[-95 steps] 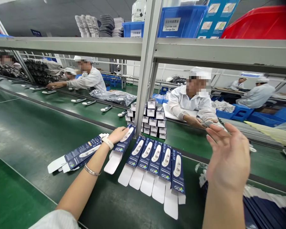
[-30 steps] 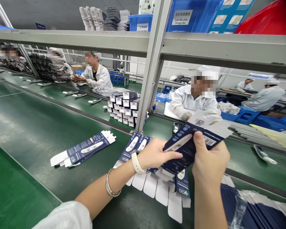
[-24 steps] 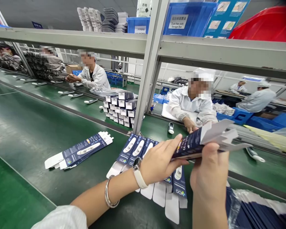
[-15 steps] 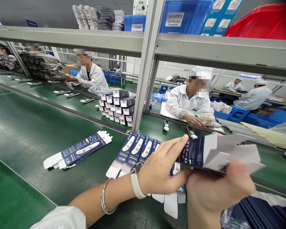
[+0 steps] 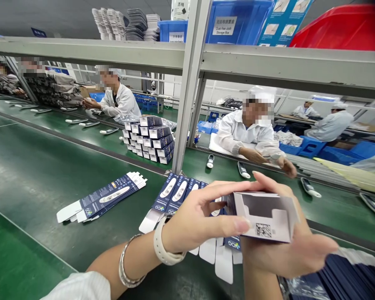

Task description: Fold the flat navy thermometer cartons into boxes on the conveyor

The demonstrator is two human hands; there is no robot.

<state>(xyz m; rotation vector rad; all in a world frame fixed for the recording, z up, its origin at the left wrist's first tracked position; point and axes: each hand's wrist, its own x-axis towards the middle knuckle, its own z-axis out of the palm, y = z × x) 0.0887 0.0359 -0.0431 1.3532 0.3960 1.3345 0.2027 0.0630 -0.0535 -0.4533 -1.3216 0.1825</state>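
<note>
Between my two hands is a small dark-blue and white carton, its end towards me. That end shows a QR code and a dark opening partly covered by a folded flap. My left hand, wearing a pale wristband and a silver bangle, has its thumb on the near end and its fingers along the top and side. Under and behind the carton, my right hand cradles it, with the thumb held out. A row of printed thermometer cartons lies beneath my left hand, partly hidden.
Flattened cartons lie fanned at left. A pile of closed boxes stands by the metal post. More flat cartons fill the lower right. Thermometers rest along the far green strip, where a co-worker sits.
The carton has turned so its end faces me, and its spread white flaps are now folded in. My left thumb has come onto that end. The co-worker's hands have moved apart.
</note>
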